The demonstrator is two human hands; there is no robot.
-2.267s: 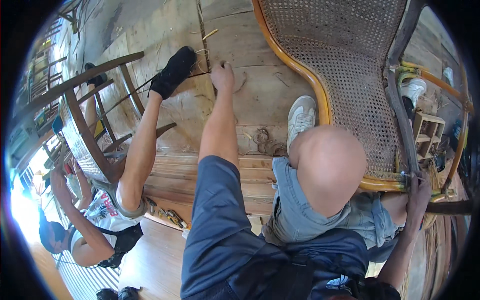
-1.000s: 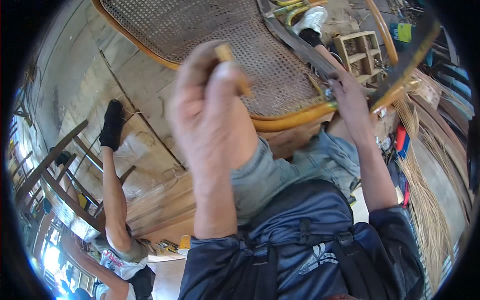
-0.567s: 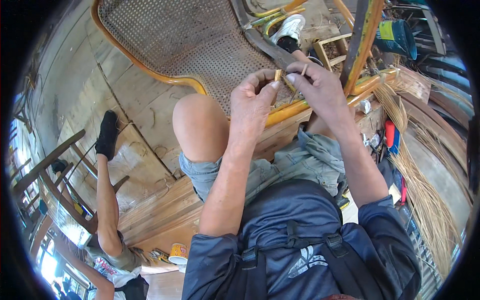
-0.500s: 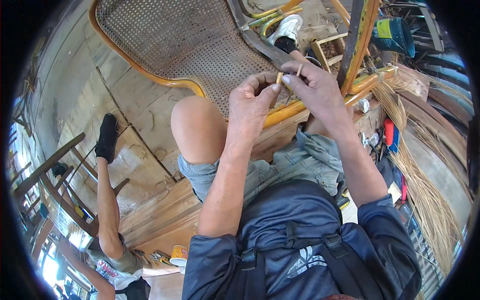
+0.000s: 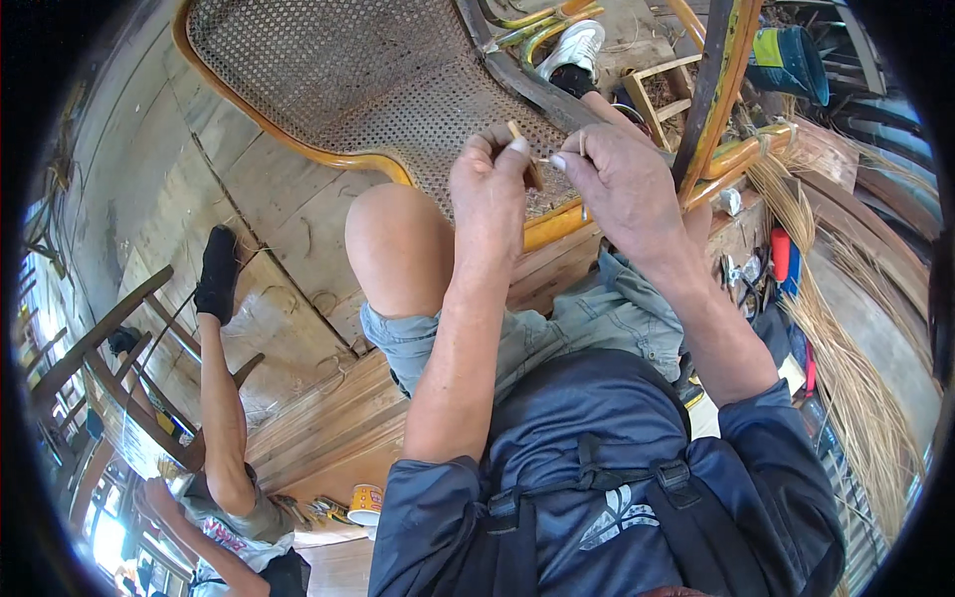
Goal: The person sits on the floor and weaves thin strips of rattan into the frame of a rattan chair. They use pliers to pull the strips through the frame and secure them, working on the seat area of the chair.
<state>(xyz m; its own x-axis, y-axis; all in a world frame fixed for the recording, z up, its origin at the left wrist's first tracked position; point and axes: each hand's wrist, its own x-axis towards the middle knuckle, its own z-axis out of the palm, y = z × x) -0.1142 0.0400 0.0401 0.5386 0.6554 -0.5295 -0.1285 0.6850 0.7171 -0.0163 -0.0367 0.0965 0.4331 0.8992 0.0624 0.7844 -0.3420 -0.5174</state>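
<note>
My left hand (image 5: 487,194) is closed in a pinch on a short tan strip of cane (image 5: 514,129), whose end sticks up past the thumb. Close beside it, my right hand (image 5: 632,194) also pinches, thumb against fingers; a small pale sliver (image 5: 582,144) shows at its fingertips, mostly hidden. A narrow gap, with a thin light piece in it, lies between the two thumbs. Both hands are above the front edge of a chair with a woven cane seat (image 5: 328,80) and a yellow-brown frame (image 5: 552,229).
Long loose cane strands (image 5: 846,398) hang at the right, near a red-handled tool (image 5: 780,254). A dark green bucket (image 5: 791,68) stands at the upper right beside a small wooden frame (image 5: 652,109). At the left, another person's leg (image 5: 221,398) extends beside a dark wooden chair (image 5: 124,398).
My left hand has turned, so the cane strip points another way. My right hand has rolled inward and drawn slightly apart from the left. At lower left, the other person's hand has moved.
</note>
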